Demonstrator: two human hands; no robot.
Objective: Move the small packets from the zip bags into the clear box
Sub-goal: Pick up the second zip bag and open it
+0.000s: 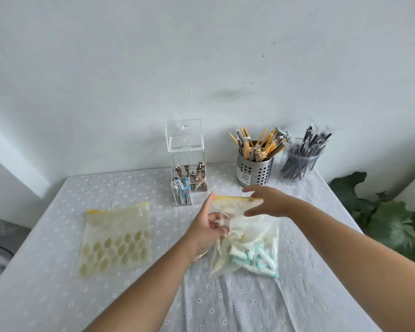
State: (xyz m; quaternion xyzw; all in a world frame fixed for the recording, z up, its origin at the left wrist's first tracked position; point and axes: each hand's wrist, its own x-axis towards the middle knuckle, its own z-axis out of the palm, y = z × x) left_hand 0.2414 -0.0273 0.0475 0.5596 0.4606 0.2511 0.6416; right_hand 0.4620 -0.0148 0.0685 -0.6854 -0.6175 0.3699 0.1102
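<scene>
L hand (207,232) pinches the near side of the zip bag (246,238); R hand (265,201) is spread open w/ fingertips at its yellow zip edge. Packets (256,256), white and teal, lie low in that bag, below both hands. Clear box (187,171) behind, lid up, holds brown and blue packets; 2nd bag (116,238) lies flat at left.

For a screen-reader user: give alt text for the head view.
Left hand grips a zip bag of mint packets while the open right hand reaches its yellow zipper; a clear box with raised lid stands behind on the table.
</scene>
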